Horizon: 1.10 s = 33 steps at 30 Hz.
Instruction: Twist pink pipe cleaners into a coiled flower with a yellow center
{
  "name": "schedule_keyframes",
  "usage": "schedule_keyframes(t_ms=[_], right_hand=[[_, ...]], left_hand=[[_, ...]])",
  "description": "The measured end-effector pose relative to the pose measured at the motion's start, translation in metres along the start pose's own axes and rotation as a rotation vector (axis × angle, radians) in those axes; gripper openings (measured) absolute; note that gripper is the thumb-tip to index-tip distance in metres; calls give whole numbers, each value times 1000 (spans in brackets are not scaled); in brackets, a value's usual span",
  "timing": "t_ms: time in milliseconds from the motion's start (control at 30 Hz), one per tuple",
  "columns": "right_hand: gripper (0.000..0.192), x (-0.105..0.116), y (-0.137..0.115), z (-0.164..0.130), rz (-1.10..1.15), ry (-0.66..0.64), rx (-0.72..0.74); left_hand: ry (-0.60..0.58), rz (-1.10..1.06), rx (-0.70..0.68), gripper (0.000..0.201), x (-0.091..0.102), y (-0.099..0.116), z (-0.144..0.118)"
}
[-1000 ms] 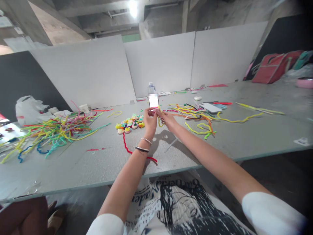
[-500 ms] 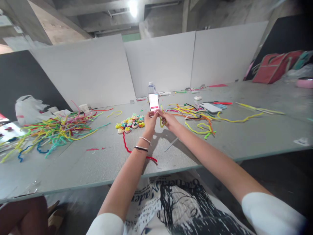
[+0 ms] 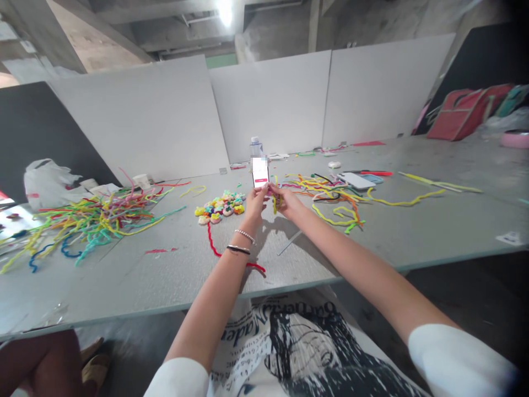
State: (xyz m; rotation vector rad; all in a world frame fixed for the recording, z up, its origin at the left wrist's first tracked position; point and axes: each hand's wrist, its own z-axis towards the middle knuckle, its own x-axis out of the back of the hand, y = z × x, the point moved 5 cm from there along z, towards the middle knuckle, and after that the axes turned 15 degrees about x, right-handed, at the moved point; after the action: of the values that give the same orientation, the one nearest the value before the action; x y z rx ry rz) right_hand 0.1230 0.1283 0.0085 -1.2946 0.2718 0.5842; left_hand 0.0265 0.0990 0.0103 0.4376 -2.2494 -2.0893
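Both hands meet above the middle of the grey table (image 3: 413, 231), and between them hangs a yellow pipe cleaner (image 3: 275, 203), held up off the surface just in front of a propped-up phone (image 3: 260, 171) with a lit screen. The left hand (image 3: 254, 202) has its grip narrowed to a pinch on the upper end of the yellow pipe cleaner, with two bracelets showing at the wrist; the right hand (image 3: 288, 203) closes its grip on the same strand from the other side, fingers curled round it, so the two hands nearly touch. Just left of the hands lies a cluster of small finished flowers (image 3: 219, 208) in mixed colours, and a red pipe cleaner (image 3: 215, 248) curls on the table below the left wrist. Farther left sprawls a big loose heap of coloured pipe cleaners (image 3: 91, 218), with a white plastic bag (image 3: 45, 184) behind it; what the bag contains cannot be made out. To the right of the hands is a smaller tangle of yellow and orange strands (image 3: 334, 201), and a second phone (image 3: 356, 181) lies flat beyond it. A clear bottle (image 3: 255, 148) stands behind the propped phone, against the white partition (image 3: 273, 105). At the far right corner sits a red bag (image 3: 463, 113), closed as far as can be seen.
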Motion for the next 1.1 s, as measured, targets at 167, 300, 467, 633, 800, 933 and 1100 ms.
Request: schedule_keyframes(t_ms=[167, 300, 467, 633, 800, 933, 1100], right_hand=[[2, 0, 0, -1, 138, 41, -31], [2, -1, -1, -1, 108, 28, -24], [7, 0, -2, 0, 43, 12, 4], [8, 2, 1, 4, 51, 29, 21], [13, 5, 1, 7, 22, 44, 60], [15, 5, 1, 8, -44, 12, 59], [25, 1, 5, 1, -43, -36, -8]], left_hand=[[-37, 0, -2, 30, -1, 0, -1], [-53, 0, 7, 28, -2, -1, 0], [-57, 2, 12, 28, -2, -2, 2], [-21, 13, 4, 27, -1, 0, -1], [9, 13, -6, 25, -1, 3, -3], [17, 11, -18, 26, -1, 3, -4], [108, -46, -37, 24, 5, 6, -4]])
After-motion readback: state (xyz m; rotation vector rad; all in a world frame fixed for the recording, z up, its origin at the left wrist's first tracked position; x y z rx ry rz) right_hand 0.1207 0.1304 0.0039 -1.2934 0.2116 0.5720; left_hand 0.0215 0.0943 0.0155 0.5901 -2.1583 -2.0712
